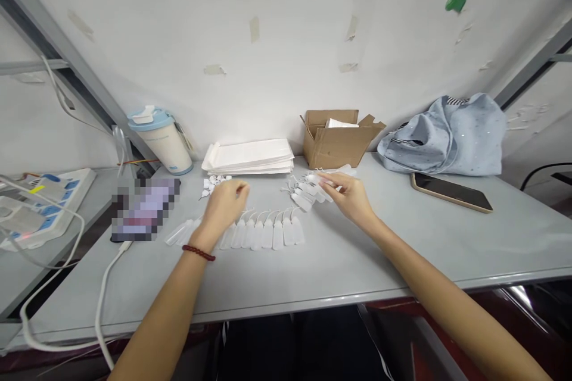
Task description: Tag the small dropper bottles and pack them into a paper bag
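My left hand (227, 208), with a dark red bead bracelet, hovers over the table beside a small heap of white pieces (214, 184). Its fingers are closed; what they hold, if anything, is hidden. Under and beside it lies a fanned row of translucent plastic tags (273, 233) with thin white strings. At the right, my right hand (351, 195) reaches into a loose pile of similar tags (304, 195). Its thumb and forefinger pinch together on a translucent tag, partly covered by the fingers.
Behind are a stack of white sheets (250, 156) and an open cardboard box (335, 149). A light blue cloth bag (447, 137) and a phone (451, 191) lie right. Left are a tumbler (163, 143), a blurred phone (145, 211), a white cable (102, 297) and a power strip (53, 208).
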`<action>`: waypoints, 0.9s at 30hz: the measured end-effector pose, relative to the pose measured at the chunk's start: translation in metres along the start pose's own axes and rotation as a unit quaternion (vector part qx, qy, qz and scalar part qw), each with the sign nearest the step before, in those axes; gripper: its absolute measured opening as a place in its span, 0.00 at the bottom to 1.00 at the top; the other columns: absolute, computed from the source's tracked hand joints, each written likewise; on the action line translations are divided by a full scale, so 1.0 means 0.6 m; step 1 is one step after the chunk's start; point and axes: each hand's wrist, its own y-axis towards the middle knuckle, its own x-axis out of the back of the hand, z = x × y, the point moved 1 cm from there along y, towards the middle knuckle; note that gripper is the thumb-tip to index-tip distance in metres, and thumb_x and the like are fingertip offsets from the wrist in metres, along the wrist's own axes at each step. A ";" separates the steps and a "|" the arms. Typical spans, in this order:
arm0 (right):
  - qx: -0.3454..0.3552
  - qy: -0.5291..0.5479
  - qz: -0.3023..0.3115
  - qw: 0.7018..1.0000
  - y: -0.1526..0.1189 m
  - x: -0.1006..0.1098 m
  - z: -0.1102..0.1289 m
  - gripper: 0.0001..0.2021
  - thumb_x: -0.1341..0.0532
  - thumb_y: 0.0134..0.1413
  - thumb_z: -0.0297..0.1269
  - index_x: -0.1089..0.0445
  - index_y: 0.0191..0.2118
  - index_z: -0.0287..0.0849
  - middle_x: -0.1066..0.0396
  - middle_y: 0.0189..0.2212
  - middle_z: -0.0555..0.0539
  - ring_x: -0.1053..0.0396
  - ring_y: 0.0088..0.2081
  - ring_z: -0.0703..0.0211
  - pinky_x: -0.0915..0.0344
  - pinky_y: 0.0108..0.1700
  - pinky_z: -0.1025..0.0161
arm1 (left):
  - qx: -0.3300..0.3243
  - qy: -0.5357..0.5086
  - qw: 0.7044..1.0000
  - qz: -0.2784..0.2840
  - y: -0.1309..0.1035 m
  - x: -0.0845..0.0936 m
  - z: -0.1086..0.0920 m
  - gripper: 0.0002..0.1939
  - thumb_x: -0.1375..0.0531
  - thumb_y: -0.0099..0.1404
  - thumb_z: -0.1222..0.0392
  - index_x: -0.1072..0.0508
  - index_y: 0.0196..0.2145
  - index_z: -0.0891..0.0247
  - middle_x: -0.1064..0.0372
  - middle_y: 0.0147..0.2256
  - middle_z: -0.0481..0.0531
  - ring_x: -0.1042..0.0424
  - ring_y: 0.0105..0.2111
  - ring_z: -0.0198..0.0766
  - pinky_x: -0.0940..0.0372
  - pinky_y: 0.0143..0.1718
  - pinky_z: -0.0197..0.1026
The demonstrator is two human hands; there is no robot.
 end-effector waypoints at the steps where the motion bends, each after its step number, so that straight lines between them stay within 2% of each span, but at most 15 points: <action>1: 0.011 -0.014 -0.005 1.000 0.002 -0.001 -0.005 0.14 0.43 0.54 0.39 0.25 0.43 0.42 0.25 0.41 0.41 0.32 0.37 0.53 0.37 0.36 0.58 | 0.018 0.022 1.000 -0.003 0.003 0.006 0.018 0.14 0.50 0.63 0.61 0.25 0.31 0.63 0.25 0.34 0.56 0.28 0.36 0.45 0.37 0.38 0.41; 4: 0.036 -0.045 -0.006 0.998 0.002 -0.008 -0.016 0.13 0.44 0.53 0.34 0.24 0.41 0.44 0.25 0.42 0.43 0.30 0.40 0.52 0.35 0.38 0.57 | 0.061 0.081 0.995 -0.002 0.006 0.017 0.063 0.14 0.50 0.62 0.64 0.25 0.35 0.63 0.25 0.36 0.60 0.29 0.40 0.49 0.37 0.41 0.46; 7: 0.046 -0.070 0.000 0.997 0.000 -0.014 -0.020 0.13 0.43 0.51 0.32 0.24 0.41 0.44 0.24 0.41 0.44 0.29 0.32 0.55 0.34 0.36 0.57 | 0.078 0.116 0.990 0.009 0.006 0.014 0.086 0.14 0.49 0.62 0.64 0.25 0.39 0.65 0.25 0.39 0.62 0.30 0.43 0.51 0.37 0.44 0.48; 10: 0.052 -0.084 0.001 0.995 -0.001 -0.015 -0.020 0.13 0.43 0.50 0.31 0.25 0.41 0.43 0.25 0.41 0.43 0.31 0.27 0.59 0.34 0.35 0.58 | 0.066 0.133 0.988 0.030 0.007 0.005 0.091 0.16 0.48 0.61 0.66 0.25 0.42 0.64 0.27 0.42 0.62 0.30 0.45 0.51 0.37 0.45 0.48; 14: 0.061 -0.092 -0.010 0.994 -0.002 -0.013 -0.017 0.12 0.43 0.50 0.31 0.26 0.40 0.42 0.26 0.41 0.43 0.34 0.26 0.61 0.35 0.34 0.58 | 0.051 0.143 0.987 0.051 0.010 -0.004 0.090 0.18 0.49 0.60 0.67 0.25 0.44 0.65 0.28 0.43 0.63 0.31 0.45 0.52 0.37 0.45 0.48; 20: 0.067 -0.091 -0.029 0.993 -0.008 -0.011 0.003 0.07 0.43 0.53 0.34 0.29 0.37 0.41 0.30 0.38 0.42 0.40 0.26 0.61 0.38 0.33 0.59 | 0.053 0.143 0.986 0.063 0.009 -0.014 0.092 0.18 0.50 0.59 0.70 0.24 0.43 0.65 0.27 0.41 0.62 0.29 0.43 0.51 0.36 0.44 0.47; 23: 0.072 -0.076 0.011 0.994 -0.019 -0.016 0.021 0.04 0.44 0.54 0.34 0.33 0.31 0.42 0.31 0.30 0.46 0.40 0.25 0.62 0.41 0.31 0.62 | 0.051 0.134 0.987 0.068 0.007 -0.017 0.088 0.18 0.49 0.58 0.70 0.24 0.43 0.66 0.26 0.41 0.61 0.29 0.45 0.51 0.36 0.45 0.46; 27: 0.075 -0.048 0.136 0.987 -0.040 -0.035 0.041 0.06 0.43 0.55 0.36 0.37 0.28 0.42 0.34 0.23 0.51 0.41 0.23 0.66 0.43 0.27 0.66 | 0.055 0.115 0.990 0.065 0.006 -0.018 0.076 0.19 0.49 0.58 0.69 0.27 0.46 0.69 0.26 0.42 0.63 0.29 0.45 0.51 0.37 0.47 0.48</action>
